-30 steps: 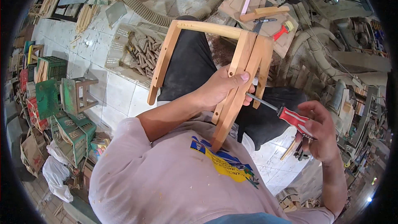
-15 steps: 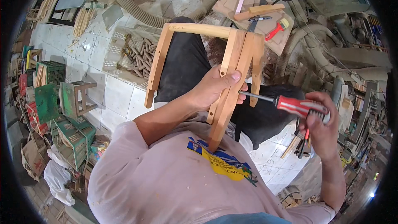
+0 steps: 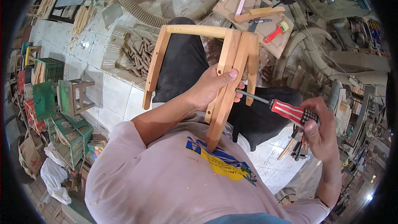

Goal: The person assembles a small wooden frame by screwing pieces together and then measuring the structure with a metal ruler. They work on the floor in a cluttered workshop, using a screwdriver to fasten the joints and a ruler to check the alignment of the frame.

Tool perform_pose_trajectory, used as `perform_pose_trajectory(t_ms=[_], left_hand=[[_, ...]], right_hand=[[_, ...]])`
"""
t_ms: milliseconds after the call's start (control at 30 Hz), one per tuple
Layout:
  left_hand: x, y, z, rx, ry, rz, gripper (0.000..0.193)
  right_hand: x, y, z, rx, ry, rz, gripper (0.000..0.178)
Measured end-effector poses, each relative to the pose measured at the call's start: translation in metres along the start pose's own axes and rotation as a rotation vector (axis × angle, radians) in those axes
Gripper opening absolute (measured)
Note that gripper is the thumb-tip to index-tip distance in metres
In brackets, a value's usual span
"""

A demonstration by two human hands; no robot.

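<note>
A wooden frame of pale bars lies across my lap, its right side made of bars set close together with screw holes in them. My left hand is closed round these bars, thumb on top, the other fingers partly hidden behind. In my right hand is a screwdriver with a red, white and black handle, gripped near its end. Its metal shaft points left and meets the right side of the wood beside my left fingertips. The tip itself is hidden.
Left of my knee stands a plastic crate with short wooden pegs. Beyond the frame, a board carries a red-handled brush and wood pieces. A ribbed hose curves over the tiled floor. Small green stools stand at far left.
The screwdriver handle has turned, showing different stripes, and tilts lower at its end. My right fingers have shifted on it. The frame has moved slightly left.
</note>
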State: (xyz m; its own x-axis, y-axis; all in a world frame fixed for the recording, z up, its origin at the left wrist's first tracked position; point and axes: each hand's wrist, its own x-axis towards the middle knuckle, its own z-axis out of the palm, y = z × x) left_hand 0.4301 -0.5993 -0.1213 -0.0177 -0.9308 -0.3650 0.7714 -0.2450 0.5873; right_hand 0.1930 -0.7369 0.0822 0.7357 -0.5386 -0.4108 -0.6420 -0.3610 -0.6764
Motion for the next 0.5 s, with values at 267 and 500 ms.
perform_pose_trajectory(t_ms=[267,500], left_hand=[[0.002,0.005,0.000,-0.005,-0.018,0.032,0.056],[0.004,0.007,0.001,0.007,-0.026,0.062,0.054]], right_hand=[[0.014,0.006,0.009,-0.157,0.166,-0.456,0.054],[0.004,-0.007,0.010,-0.074,0.183,-0.016,0.062]])
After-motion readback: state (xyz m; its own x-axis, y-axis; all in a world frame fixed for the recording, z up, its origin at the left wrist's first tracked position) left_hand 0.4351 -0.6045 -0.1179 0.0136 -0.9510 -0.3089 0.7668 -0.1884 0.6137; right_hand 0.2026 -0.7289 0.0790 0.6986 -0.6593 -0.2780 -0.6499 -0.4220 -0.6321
